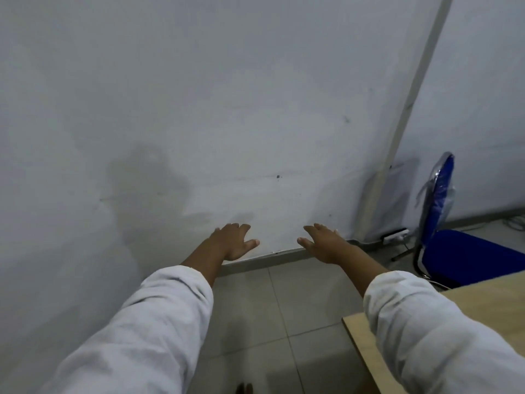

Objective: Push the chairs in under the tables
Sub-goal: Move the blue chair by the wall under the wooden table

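Over at the right edge, a blue chair (466, 251) is standing far behind a light wooden table (488, 291). Its seat is meeting the table's far edge, and how far it is reaching under the top I cannot tell. Clear plastic is wrapping the chair's upright backrest (439, 191), which is facing left toward the wall corner. Neither hand is touching chair or table.

Both arms are stretching forward, well left of the chair. The left hand (234, 241) is hanging released, palm down, fingers loosely spread and thumb pointing right, grasping nothing. The right hand (322, 243) is mirroring it just beside, fingers straight and a little apart, thumb pointing left, also grasping nothing. Whether the fingertips are reaching the white wall (227, 109) I cannot tell. White sleeves (147, 331) are covering both forearms, the right one crossing over the table's near corner.

Below the hands a grey baseboard (270, 258) is running along pale floor tiles (272, 308). A white pipe (397, 137) is slanting down the wall, and a power strip (396, 236) is lying at its foot.
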Motion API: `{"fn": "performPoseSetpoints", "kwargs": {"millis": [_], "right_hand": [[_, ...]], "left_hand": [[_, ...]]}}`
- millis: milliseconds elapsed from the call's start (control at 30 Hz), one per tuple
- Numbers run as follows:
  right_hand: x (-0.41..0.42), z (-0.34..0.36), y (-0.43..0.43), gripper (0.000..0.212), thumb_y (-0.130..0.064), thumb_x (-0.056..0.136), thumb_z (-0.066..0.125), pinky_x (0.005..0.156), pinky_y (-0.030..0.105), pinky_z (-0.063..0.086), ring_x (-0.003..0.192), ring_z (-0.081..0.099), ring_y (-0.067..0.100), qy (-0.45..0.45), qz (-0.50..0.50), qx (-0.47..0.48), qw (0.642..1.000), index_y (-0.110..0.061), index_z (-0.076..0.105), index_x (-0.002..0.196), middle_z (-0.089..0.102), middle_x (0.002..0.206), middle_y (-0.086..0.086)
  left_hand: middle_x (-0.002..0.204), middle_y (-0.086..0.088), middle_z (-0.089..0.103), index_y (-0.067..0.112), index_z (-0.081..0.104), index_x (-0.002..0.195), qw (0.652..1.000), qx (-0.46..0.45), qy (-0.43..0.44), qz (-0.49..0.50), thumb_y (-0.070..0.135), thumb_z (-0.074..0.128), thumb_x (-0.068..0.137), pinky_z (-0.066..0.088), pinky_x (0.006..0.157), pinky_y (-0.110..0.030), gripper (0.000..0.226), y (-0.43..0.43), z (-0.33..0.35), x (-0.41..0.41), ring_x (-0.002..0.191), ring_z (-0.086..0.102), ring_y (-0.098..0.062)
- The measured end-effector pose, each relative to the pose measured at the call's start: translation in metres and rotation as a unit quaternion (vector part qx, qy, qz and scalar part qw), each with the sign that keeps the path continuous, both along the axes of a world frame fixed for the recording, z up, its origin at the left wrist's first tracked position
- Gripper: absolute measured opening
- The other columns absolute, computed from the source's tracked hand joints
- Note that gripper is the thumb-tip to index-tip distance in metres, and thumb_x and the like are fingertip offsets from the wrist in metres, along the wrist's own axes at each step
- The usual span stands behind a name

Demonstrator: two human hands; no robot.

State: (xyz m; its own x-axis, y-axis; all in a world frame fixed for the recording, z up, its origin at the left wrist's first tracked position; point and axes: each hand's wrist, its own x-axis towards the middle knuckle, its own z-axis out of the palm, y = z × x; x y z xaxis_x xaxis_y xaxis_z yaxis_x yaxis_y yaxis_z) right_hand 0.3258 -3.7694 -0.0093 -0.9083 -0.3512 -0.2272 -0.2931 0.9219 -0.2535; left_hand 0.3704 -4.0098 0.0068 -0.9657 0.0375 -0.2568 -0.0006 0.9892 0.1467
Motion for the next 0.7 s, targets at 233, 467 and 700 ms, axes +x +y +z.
{"fn": "performPoseSetpoints", "kwargs": {"millis": [233, 467, 700], "right_hand": [[-0.132, -0.024, 0.020, 0.062, -0.049, 0.099, 0.030, 0.117, 0.055, 0.010, 0.148, 0.016, 0.029, -0.018, -0.110, 0.001, 0.994, -0.015, 0.022, 0.150, 0.018, 0.160, 0.012], [-0.218, -0.034, 0.064, 0.063, -0.049, 0.097, 0.037, 0.116, 0.052, 0.021, 0.144, 0.025, 0.030, -0.020, -0.222, -0.067, 0.973, -0.011, 0.030, 0.147, 0.029, 0.156, 0.014], [-0.313, -0.033, 0.150, 0.059, -0.041, 0.098, 0.043, 0.115, 0.045, 0.028, 0.140, 0.033, 0.033, 0.016, -0.311, -0.099, 0.945, -0.008, 0.032, 0.146, 0.034, 0.152, 0.018]], "left_hand": [[0.160, -0.010, 0.021, 0.018, 0.021, 0.151, 0.996, 0.010, -0.028, -0.080, 0.057, 0.030, 0.096, 0.020, 0.119, -0.047, 0.068, 0.004, -0.015, -0.174, 0.146, 0.023, -0.029], [0.160, -0.008, 0.023, 0.019, 0.024, 0.150, 0.985, 0.029, -0.049, -0.166, 0.058, 0.032, 0.095, 0.024, 0.118, -0.047, 0.068, 0.049, -0.026, -0.306, 0.145, 0.026, -0.029], [0.159, -0.008, 0.026, 0.019, 0.027, 0.150, 0.961, 0.033, -0.047, -0.269, 0.057, 0.034, 0.095, 0.028, 0.115, -0.044, 0.067, 0.147, -0.035, -0.434, 0.143, 0.030, -0.029]]}}
